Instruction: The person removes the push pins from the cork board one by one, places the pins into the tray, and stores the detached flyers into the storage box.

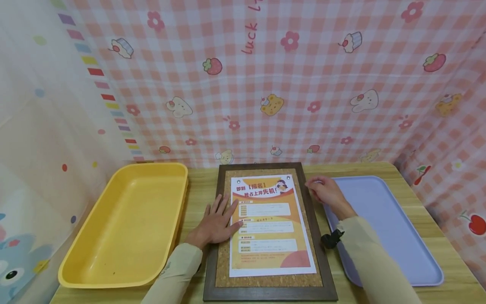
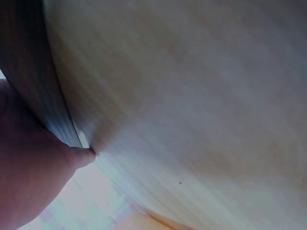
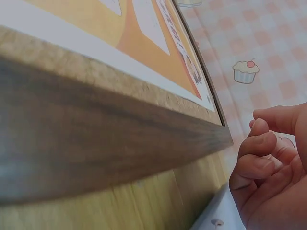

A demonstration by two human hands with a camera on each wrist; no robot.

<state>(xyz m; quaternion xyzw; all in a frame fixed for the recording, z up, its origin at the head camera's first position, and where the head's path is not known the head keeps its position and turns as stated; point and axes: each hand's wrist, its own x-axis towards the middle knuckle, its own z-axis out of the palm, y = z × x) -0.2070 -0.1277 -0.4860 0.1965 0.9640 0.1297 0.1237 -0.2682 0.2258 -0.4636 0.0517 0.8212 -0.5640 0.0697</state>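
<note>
One corkboard (image 1: 271,280), wooden tabletop (image 1: 203,181), checked backdrop (image 1: 243,88)

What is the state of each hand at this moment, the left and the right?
Left hand: open, spread over the board and the paper.
Right hand: closed, with nothing visible in its grip.

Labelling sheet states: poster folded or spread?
Spread. The head view shows the poster open on the corkboard, all four corners visible and no fold across it.
</note>
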